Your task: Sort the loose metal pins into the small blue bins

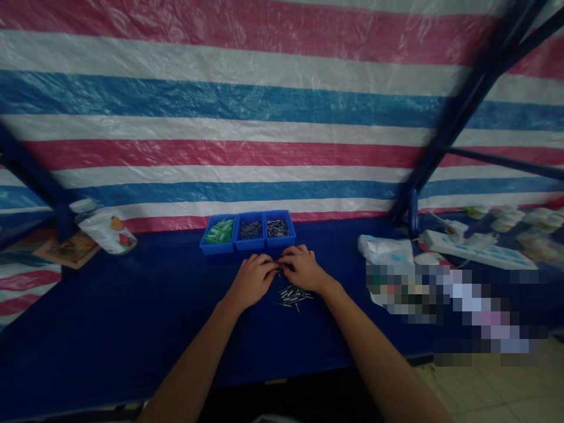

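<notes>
Left hand [252, 281] and right hand [304, 268] together, fingertips meeting above loose pile of slim metal pins [293, 296]; any clamp hidden, cannot tell. Blue plastic three-compartment tray [249, 247] just ahead.

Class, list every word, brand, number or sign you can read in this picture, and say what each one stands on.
No text is legible: the markings on the white pouch, the printed card and the white plastic bag are too small or blurred to read.
</notes>
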`<state>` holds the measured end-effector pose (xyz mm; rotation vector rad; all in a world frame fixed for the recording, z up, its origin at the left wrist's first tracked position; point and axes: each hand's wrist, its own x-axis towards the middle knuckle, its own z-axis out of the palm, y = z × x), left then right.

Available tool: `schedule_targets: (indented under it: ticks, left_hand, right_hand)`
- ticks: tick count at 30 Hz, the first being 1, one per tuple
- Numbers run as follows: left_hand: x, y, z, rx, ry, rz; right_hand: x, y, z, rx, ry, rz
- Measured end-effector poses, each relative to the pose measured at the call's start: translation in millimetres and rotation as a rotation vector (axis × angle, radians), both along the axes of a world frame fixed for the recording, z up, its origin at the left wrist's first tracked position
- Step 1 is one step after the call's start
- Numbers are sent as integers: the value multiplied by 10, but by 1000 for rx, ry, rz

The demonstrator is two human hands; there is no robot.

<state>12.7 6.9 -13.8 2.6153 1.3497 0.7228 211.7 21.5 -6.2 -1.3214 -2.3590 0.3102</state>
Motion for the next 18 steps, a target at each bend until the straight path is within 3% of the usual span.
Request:
schedule_targets:
  ticks: [11,18]
  left_hand:
    - [-164,8,67,2,65,34]
    - [-313,76,98,-8,-39,53]
  right_hand:
    - [-4,-2,12,6,14,22]
    - [-4,5,35,68,17,44]
